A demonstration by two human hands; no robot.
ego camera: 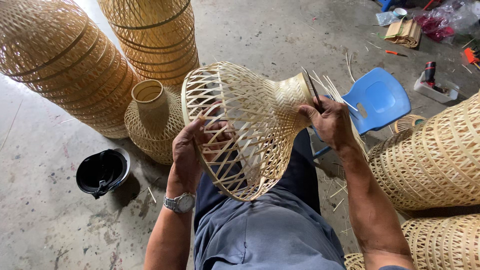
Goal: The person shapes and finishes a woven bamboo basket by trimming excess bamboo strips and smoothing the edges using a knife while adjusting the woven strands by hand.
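Stained concrete floor (45, 210) spreads beneath you, with a stack of woven lampshades (65, 60) at far left and a black helmet (102, 171) lying below them. Your left hand (192, 147) grips the wide rim of the bamboo lampshade (245, 120), thumb outside and fingers curled inside the open lattice, so the weave wraps around your fingertips. The shade lies on its side across your lap, its narrow neck pointing right. Your right hand (330, 122) is closed on that neck, pinching a thin dark tool (314, 91) against the loose strip ends. Beyond those fingers stands a blue plastic stool (377, 97), and more woven shades (435, 160) lie just beside your right forearm.
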